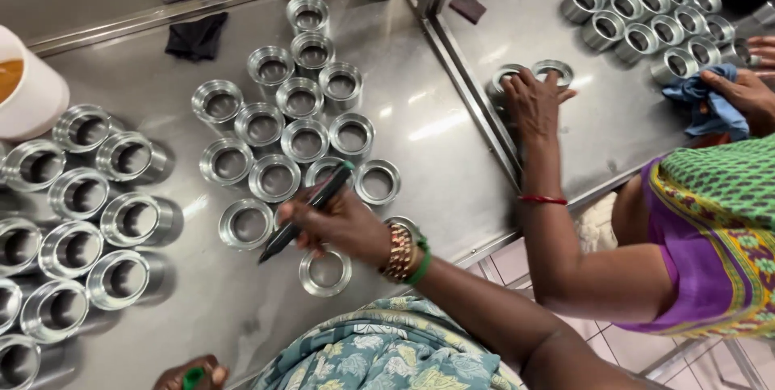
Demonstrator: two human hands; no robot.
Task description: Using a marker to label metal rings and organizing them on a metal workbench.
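A black marker (311, 206) is held in the right hand (343, 224), over shiny metal rings (278, 127) on the bench (436, 172). A small green thing (192, 377) is pinched in the left hand (190, 374), low by the bench edge.

The worktop (436, 132) is crowded with shiny metal rings. A packed bunch of rings (299, 127) sits right in front of the right hand (339, 224), which holds a dark marker (311, 208), so there is little room to move that way. More big rings (81, 220) fill the left side. A bare strip runs between the two bunches, and another bare patch lies to the right, up to the raised metal edge (472, 107). Past it, another person's hand (533, 103) blocks the way.
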